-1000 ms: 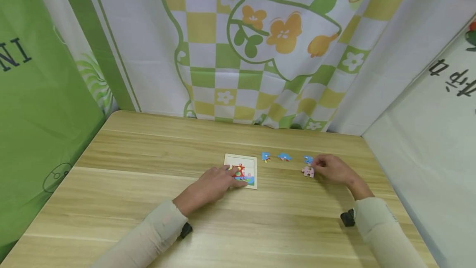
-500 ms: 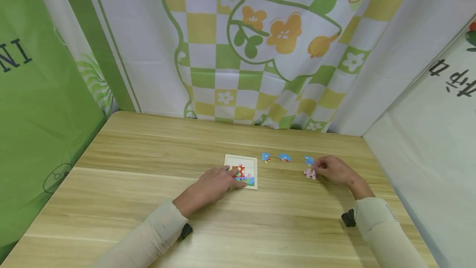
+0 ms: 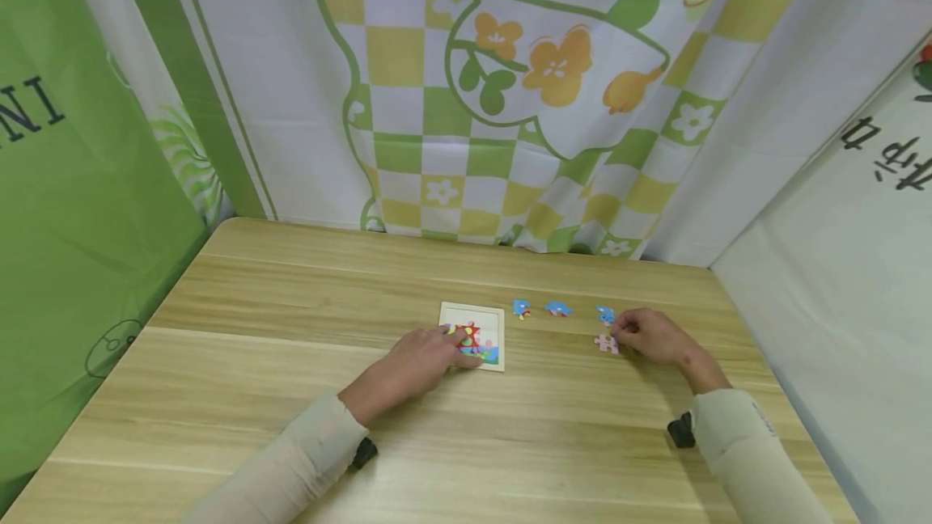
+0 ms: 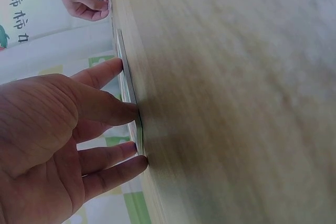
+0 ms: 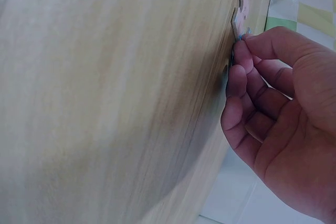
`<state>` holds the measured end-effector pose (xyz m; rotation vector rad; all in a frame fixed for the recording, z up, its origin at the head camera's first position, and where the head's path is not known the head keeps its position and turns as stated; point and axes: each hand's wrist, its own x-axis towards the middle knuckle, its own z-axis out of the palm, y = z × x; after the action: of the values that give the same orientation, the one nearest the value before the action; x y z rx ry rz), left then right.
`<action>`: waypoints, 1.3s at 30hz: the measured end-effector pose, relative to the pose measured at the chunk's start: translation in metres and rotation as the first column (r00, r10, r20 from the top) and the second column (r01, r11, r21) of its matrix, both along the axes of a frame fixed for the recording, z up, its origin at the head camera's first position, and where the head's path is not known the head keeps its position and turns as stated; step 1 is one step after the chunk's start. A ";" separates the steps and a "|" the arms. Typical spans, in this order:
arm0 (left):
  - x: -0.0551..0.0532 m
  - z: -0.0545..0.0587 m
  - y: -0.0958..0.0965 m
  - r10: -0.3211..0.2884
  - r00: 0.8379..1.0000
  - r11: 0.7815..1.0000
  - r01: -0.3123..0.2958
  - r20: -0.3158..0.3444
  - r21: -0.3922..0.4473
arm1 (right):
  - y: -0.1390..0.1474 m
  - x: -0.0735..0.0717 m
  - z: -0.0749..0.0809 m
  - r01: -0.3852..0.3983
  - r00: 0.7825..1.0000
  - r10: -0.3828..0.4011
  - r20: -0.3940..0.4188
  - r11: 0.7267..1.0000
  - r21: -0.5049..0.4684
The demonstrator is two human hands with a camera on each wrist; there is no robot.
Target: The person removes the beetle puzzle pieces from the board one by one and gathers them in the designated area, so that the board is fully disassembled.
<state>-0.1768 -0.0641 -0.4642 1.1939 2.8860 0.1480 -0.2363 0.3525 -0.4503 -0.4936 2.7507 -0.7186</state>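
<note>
My left hand (image 3: 420, 361) rests on a small square jigsaw board (image 3: 497, 316) with a pale wooden frame. Its fingers are spread over the part-filled picture, which shows red, blue and green, and they cover some of it. In the left wrist view the fingertips touch the thin board (image 4: 121, 43) at its edge and face. My right hand (image 3: 650, 335) pinches the edge of a pink puzzle piece (image 3: 605, 344) between thumb and forefinger, low over the table. The right wrist view shows that pink piece (image 5: 240, 18) at the fingertips, the other fingers curled.
A blue puzzle piece (image 3: 605, 314) lies just behind the pink one. Two more blue pieces, one at the left (image 3: 520, 309) and one in the middle (image 3: 558, 309), lie right of the board. A patterned curtain (image 3: 466, 160) hangs along the wooden table's (image 3: 291, 297) back edge.
The pink piece has turned and shifted slightly to the right and toward me at my right fingertips. My left hand has stayed on the board.
</note>
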 end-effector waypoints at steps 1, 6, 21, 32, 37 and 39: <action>0.000 0.000 0.000 0.002 1.000 1.000 -0.002 0.004 -0.002 | 0.000 0.000 0.000 0.000 1.000 -0.001 -0.004 1.000 -0.002; 0.001 0.001 0.001 0.014 1.000 1.000 -0.014 0.020 -0.009 | -0.001 0.002 0.002 0.001 1.000 -0.001 -0.030 1.000 -0.002; 0.000 0.000 0.000 -0.018 0.996 1.000 0.018 -0.089 -0.002 | -0.064 0.008 0.018 -0.065 0.995 0.053 -0.086 0.987 -0.145; -0.002 0.001 0.000 -0.010 0.996 1.000 0.011 -0.083 0.018 | -0.137 0.000 0.011 -0.300 0.944 0.277 -0.182 0.947 -0.114; -0.001 0.001 0.000 -0.014 0.996 0.999 0.016 -0.085 0.029 | -0.161 -0.004 0.003 -0.382 0.922 0.368 -0.119 0.916 -0.121; 0.000 0.000 0.000 -0.018 0.995 1.000 0.020 -0.094 0.020 | -0.168 -0.005 0.002 -0.396 0.917 0.386 -0.100 0.911 -0.116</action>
<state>-0.1769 -0.0640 -0.4641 1.2652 2.9590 0.1254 -0.2409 0.1843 -0.4482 -1.0844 2.5547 -0.7934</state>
